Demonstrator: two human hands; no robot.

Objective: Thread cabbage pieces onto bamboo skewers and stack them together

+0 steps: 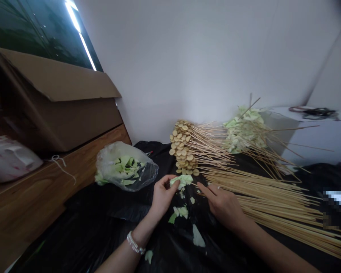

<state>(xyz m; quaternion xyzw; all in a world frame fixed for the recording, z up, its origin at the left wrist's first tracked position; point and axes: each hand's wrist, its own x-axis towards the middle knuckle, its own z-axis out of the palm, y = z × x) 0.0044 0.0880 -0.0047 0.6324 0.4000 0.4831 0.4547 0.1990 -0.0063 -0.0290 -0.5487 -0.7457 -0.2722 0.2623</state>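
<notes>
My left hand pinches a bunch of pale green cabbage pieces between thumb and fingers. A thin wooden skewer runs from the cabbage toward my right hand. The right fingers are closed around the skewer, with the index finger stretched along it; most of the skewer is hidden by the hand. Below the hands, loose cabbage scraps lie on black plastic sheeting. To the left, a clear plastic bag lies open with torn cabbage leaves inside.
Skewers with round tan slices are stacked against the wall. Right of them is a heap of skewered cabbage. Many bare skewers lie beside my right arm. A cardboard box stands at left on a wooden surface.
</notes>
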